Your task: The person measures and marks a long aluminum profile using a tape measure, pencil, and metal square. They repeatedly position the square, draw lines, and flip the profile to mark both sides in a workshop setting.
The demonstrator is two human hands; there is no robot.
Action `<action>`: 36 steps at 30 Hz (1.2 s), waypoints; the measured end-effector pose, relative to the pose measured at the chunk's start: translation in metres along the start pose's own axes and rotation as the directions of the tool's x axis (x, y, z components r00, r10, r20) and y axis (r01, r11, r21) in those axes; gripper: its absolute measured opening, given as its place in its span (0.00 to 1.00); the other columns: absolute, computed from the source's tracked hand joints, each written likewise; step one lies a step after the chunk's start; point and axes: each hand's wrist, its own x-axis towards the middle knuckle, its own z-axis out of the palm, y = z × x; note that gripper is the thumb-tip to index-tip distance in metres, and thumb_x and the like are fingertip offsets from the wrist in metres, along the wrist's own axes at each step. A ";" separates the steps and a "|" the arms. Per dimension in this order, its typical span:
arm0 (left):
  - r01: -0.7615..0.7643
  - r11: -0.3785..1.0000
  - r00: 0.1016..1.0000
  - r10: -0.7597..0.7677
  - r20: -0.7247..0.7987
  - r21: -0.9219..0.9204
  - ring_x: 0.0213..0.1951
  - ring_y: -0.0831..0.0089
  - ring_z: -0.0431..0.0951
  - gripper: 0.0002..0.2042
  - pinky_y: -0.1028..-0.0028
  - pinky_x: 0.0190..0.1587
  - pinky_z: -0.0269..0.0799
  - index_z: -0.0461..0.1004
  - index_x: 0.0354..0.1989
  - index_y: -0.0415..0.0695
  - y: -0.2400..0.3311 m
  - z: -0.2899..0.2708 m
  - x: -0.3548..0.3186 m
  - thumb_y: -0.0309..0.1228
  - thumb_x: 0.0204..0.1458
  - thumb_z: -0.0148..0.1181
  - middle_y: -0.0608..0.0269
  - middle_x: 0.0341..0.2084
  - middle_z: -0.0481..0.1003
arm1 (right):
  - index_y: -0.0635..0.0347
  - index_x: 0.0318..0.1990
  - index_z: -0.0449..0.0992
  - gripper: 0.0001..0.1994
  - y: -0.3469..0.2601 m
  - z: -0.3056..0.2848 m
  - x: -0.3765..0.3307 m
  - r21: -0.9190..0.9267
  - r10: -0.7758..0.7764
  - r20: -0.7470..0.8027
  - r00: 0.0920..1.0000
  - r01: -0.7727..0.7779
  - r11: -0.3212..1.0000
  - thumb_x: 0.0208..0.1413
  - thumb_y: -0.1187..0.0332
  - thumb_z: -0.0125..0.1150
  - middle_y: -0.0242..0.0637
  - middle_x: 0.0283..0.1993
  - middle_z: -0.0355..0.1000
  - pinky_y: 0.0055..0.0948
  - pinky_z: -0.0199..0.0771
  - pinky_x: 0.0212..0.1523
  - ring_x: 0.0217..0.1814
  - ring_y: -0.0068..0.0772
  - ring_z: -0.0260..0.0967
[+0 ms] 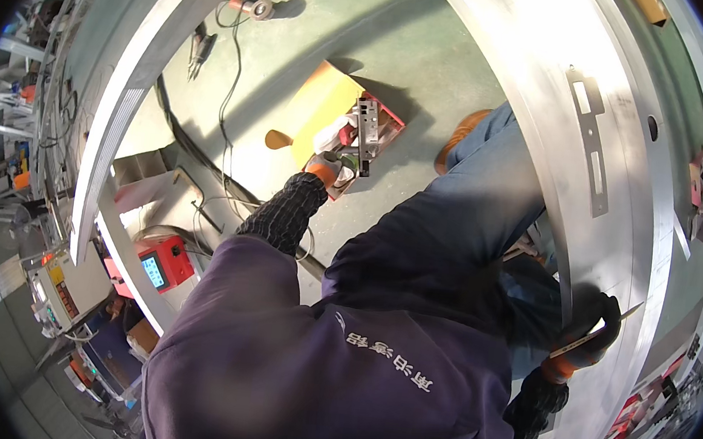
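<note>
My left hand (pixel 323 168), in a grey glove with an orange cuff, reaches into the near end of an open cardboard box (pixel 389 121) on the floor. The box has red sides and a raised yellow lid (pixel 325 101). Its contents include a long metal lock body (pixel 367 131) with holes and small plastic-wrapped parts. My left fingers are partly hidden among them. My right hand (pixel 586 334), in a dark glove, rests by the wide silver metal profile (pixel 626 214). Closed in its fingers is a thin, pale, pencil-like stick (pixel 578 344), one pointed end sticking out past the profile's face.
Slots and a rectangular plate-shaped recess (pixel 587 141) mark the profile on the right. Another curved metal profile (pixel 140 69) stands at left. An angle grinder (pixel 254 8), a second hand tool (pixel 201 51) and cables lie on the green floor. A red machine with a lit screen (pixel 160 266) sits lower left.
</note>
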 end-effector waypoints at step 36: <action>-0.533 0.671 0.842 0.478 0.249 0.516 0.55 0.55 0.87 0.13 0.57 0.56 0.84 0.85 0.56 0.47 0.007 0.045 0.114 0.34 0.69 0.60 0.53 0.56 0.86 | 0.59 0.54 0.81 0.23 -0.020 0.005 0.043 -0.224 -0.058 0.077 0.995 0.074 0.972 0.48 0.80 0.70 0.43 0.42 0.83 0.47 0.81 0.47 0.43 0.52 0.80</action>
